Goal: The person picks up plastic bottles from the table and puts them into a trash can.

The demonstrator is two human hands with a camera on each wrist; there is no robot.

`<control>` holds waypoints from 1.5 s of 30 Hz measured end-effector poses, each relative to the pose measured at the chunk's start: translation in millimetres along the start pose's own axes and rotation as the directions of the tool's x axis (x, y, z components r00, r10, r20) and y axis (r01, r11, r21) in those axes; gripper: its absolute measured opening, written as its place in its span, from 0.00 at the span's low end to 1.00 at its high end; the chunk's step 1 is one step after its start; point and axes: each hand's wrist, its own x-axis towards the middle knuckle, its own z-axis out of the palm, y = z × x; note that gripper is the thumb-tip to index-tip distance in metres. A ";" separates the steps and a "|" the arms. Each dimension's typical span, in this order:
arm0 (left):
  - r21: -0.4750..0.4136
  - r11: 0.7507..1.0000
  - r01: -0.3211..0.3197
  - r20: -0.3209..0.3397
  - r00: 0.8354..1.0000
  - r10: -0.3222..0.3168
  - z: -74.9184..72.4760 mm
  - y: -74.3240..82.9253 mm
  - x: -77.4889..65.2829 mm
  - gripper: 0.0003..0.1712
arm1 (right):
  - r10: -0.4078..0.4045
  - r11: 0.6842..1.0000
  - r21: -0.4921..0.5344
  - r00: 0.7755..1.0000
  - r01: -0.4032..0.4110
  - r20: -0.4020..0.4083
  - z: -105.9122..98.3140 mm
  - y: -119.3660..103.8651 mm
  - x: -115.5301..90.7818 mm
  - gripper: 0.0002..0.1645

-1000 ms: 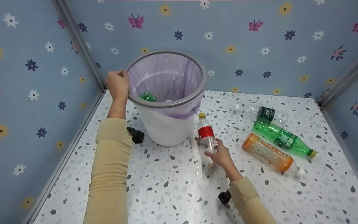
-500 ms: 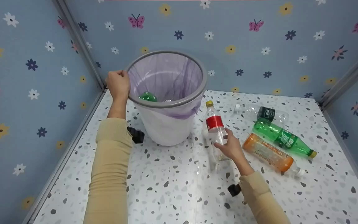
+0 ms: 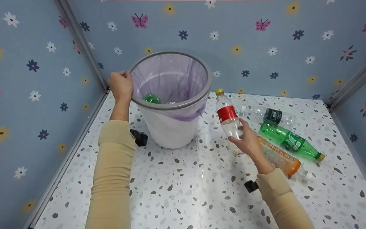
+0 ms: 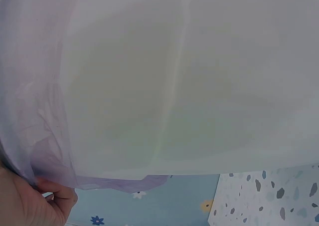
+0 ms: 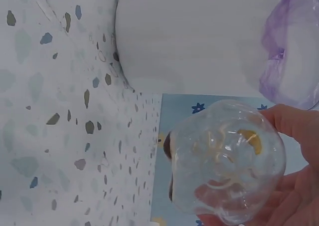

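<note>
1. Clear plastic forms the red-labelled bottle (image 3: 227,114), right of the white bin (image 3: 173,133), tilted with its yellow cap (image 3: 219,92) uppermost and apparently off the table (image 3: 170,197).
2. The right hand (image 3: 248,140) grips its lower body, thumb on the bin side, fingers wrapped round the other. It looks empty, so I'd expect it light, slick and springy: hard to break, easy to dent. The lower body suits a hold with modest pressure.
3. Further right of the bin lies the orange-banded bottle (image 3: 284,159), partly behind the right hand and wrist.
4. Just beyond it, also right of the bin, lies the green bottle (image 3: 297,143), then the dark-labelled bottle (image 3: 273,116); whether these touch, I cannot tell. Both should roll if nudged; mid-body is the place to grasp.
5. On the bin's left, the left hand (image 3: 121,86) grips the grey rim (image 3: 167,107), fingers curled by the thin, soft purple liner (image 3: 183,71). Something green (image 3: 152,98) sits inside.
6. Behind the bin stands the flowered wall (image 3: 233,19).
</note>
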 end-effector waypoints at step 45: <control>0.013 1.000 0.008 0.015 1.000 -0.008 -0.3 0.5 -0.2 0.18 | -0.271 0.940 -0.222 0.962 0.258 -0.032 -88.7 -132.5 1.8 0.49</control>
